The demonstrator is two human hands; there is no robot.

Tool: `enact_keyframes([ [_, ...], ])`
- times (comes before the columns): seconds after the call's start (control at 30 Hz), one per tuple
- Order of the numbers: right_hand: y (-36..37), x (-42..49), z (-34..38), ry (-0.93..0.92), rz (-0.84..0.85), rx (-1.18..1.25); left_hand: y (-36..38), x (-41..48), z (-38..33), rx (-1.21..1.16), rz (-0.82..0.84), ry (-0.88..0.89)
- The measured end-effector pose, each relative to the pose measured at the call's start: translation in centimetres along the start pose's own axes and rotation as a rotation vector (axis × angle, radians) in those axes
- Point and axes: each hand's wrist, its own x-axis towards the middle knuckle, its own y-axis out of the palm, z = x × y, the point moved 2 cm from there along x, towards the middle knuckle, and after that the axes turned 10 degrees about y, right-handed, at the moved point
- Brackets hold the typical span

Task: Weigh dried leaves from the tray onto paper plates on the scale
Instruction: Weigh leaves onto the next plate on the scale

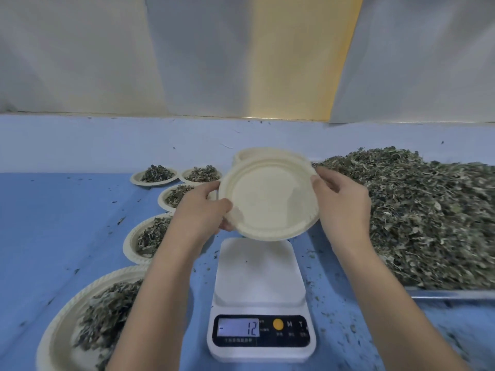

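Cream paper, the empty plate (270, 196) hangs tilted toward us above the scale (259, 277), clear of its platform. Our left hand (203, 207) grips its left rim, thumb on top and fingers curled beneath; our right hand (340, 199) pinches the right rim. A second rim (249, 152) shows just behind, and we cannot tell whether we hold it too. The scale sits near the desk's (53, 223) front edge, reading minus 12. The tray (452, 294), heaped with leaves (428, 223), fills the right side; five filled plates (128, 243) line the left.
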Motion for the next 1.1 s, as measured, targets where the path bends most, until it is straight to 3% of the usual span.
enact_keyframes([
  [0.17,-1.0,-0.2,-1.5,0.12,0.076,0.041,-1.4,-0.6,0.0,0.228,0.063,-0.07],
  [0.3,-0.6,-0.1,-2.9,0.23,0.341,-0.154,-2.2,-0.5,0.5,0.264,0.084,-0.215],
  [0.4,-0.1,-0.1,-4.0,0.248,0.437,-0.282,-2.3,-0.5,1.2,0.237,0.127,-0.351],
  [0.73,1.0,-0.7,-5.4,0.25,0.394,-0.382,-1.9,0.0,3.3,0.327,0.271,-0.433],
  [1.1,1.3,-1.1,-5.3,0.236,0.412,-0.397,-1.8,-0.5,3.2,0.335,0.306,-0.503],
])
